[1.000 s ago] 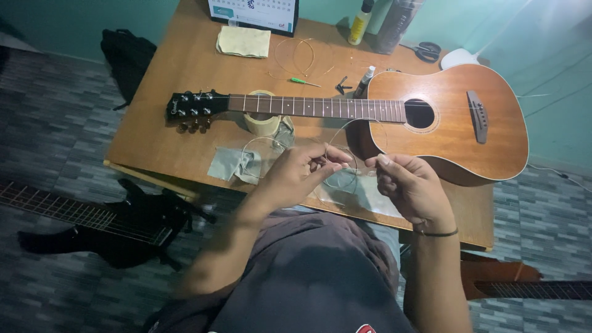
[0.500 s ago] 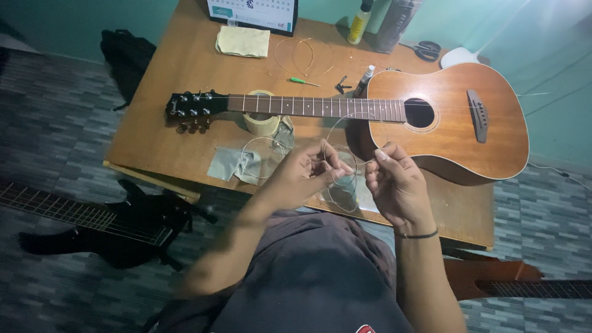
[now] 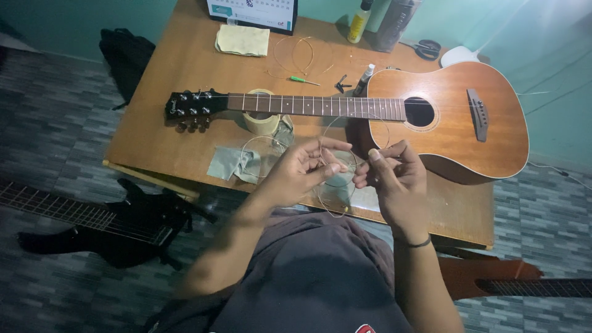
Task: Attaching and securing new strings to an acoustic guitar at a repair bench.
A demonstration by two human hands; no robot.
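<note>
Both hands work a coiled guitar string above the table's near edge, in front of the acoustic guitar: the left hand pinches the loop, the right hand pinches its other side. The wire looks light, springy and slippery, best gripped at the coil's crossings. 1 yellow bottle stands at the far edge, contents unseen.

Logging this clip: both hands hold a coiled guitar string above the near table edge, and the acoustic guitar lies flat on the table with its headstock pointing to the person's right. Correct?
Not quite. The head view shows the acoustic guitar with its headstock toward the person's left. The rest stands: left hand and right hand hold a coiled guitar string above the near edge of the table.
</note>
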